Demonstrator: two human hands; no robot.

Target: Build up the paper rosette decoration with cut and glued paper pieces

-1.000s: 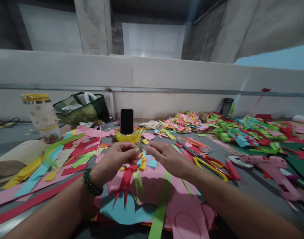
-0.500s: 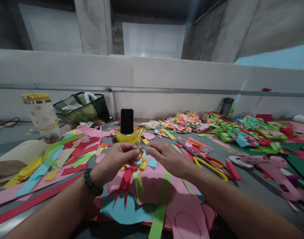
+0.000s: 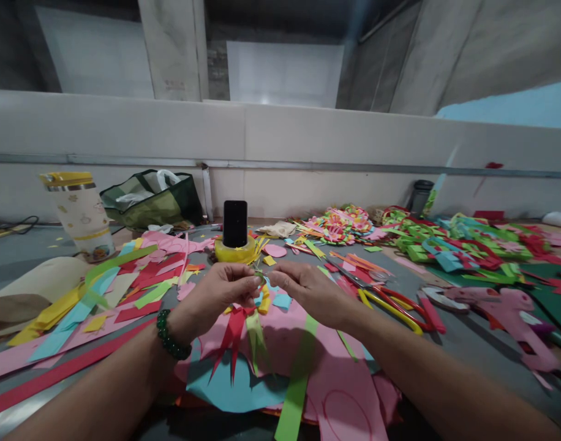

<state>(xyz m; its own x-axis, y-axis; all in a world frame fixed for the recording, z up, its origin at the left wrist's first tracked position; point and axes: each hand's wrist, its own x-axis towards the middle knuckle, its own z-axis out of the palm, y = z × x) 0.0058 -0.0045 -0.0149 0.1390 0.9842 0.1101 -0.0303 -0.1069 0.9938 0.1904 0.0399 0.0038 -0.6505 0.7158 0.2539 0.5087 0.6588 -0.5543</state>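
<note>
My left hand (image 3: 231, 285), with a dark green bead bracelet (image 3: 169, 335) at the wrist, is closed in a pinch on a small green strip (image 3: 259, 275). Right beside it my right hand (image 3: 303, 288) is also pinched shut, its fingertips nearly meeting the left ones; what it grips is too small and hidden to make out. Below both hands lie red cut strips (image 3: 233, 337), pale green pointed strips (image 3: 257, 343), and pink sheets (image 3: 340, 367) with drawn outlines. A light blue piece (image 3: 234, 383) and a long green strip (image 3: 299, 380) lie nearer to me.
Red-and-yellow-handled scissors (image 3: 391, 303) and a pink glue gun (image 3: 505, 312) lie to the right. A phone (image 3: 235, 223) stands in a yellow tape roll (image 3: 234, 251). A tumbler (image 3: 81, 214), a green bag (image 3: 154, 202) and colourful cut pieces (image 3: 340, 223) are farther back.
Almost nothing differs. Both hands hold the same pinch in the same place; the whole view has shifted very slightly.
</note>
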